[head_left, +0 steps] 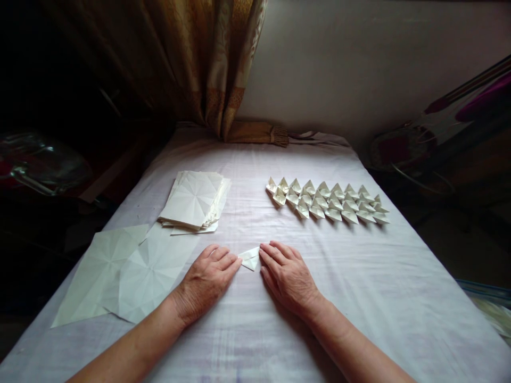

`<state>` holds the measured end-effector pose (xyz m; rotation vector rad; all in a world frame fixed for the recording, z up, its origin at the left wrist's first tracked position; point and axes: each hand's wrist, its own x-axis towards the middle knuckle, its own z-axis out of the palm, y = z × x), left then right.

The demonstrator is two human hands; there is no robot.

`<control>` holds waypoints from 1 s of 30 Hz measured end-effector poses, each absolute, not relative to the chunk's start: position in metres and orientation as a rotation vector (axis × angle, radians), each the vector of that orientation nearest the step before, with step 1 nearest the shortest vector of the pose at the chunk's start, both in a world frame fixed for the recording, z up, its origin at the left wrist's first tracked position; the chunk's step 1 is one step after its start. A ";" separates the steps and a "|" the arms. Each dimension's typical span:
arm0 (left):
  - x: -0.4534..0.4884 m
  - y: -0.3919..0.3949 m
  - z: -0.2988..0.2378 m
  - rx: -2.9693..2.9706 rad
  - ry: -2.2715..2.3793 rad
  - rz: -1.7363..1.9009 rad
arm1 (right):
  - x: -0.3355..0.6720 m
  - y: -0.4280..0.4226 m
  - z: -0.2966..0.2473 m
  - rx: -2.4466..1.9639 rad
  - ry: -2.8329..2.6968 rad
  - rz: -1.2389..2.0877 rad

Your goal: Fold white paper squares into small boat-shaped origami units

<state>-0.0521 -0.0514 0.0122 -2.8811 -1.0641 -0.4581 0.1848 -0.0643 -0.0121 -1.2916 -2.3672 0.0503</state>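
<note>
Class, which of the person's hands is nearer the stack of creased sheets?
Left. The left hand lies just below the stack of creased sheets; the right hand lies farther right.

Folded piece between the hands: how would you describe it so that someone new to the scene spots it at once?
On the white-clothed table, look at the near end, where the left hand and right hand lie flat, fingertips almost meeting. The small white folded piece lies between those fingertips. Unlike the rows of similar pieces farther back, it lies alone.
</note>
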 end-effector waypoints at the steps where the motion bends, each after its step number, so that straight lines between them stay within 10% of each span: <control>1: -0.052 -0.052 0.013 -2.874 -1.058 -0.464 | 0.185 -0.063 -0.011 -1.283 -2.372 0.049; 20: -0.034 -0.037 0.010 -2.757 -0.948 -0.287 | 0.190 -0.030 -0.004 -1.055 -2.588 -0.031; 30: -0.029 -0.032 0.014 -2.815 -2.129 -1.028 | 0.176 -0.037 -0.014 -1.401 -2.050 0.315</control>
